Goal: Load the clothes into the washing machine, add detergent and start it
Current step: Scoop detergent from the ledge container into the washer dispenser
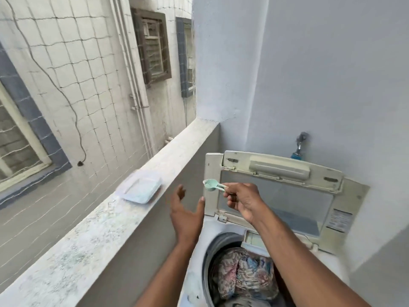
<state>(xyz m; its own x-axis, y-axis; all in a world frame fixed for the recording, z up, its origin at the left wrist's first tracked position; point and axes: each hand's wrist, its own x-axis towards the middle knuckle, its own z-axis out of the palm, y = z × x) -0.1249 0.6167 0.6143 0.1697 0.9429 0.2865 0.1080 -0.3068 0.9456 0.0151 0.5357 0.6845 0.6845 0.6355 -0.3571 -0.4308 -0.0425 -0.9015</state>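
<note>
A top-loading washing machine (199,247) stands below me with its lid (281,187) raised against the wall. Patterned clothes (243,275) fill the drum. My right hand (243,200) pinches the handle of a small pale-green detergent scoop (212,185), held level above the machine's left rear corner. My left hand (186,213) hovers open between the ledge and the machine, fingers straight, holding nothing. A detergent drawer (254,238) shows at the drum's back rim.
A concrete parapet ledge (106,222) runs along the left, with a blurred white lidded plastic box (141,189) on it. Netting covers the opening beyond. A tap (299,142) sticks out of the wall behind the lid. Walls close in behind and to the right.
</note>
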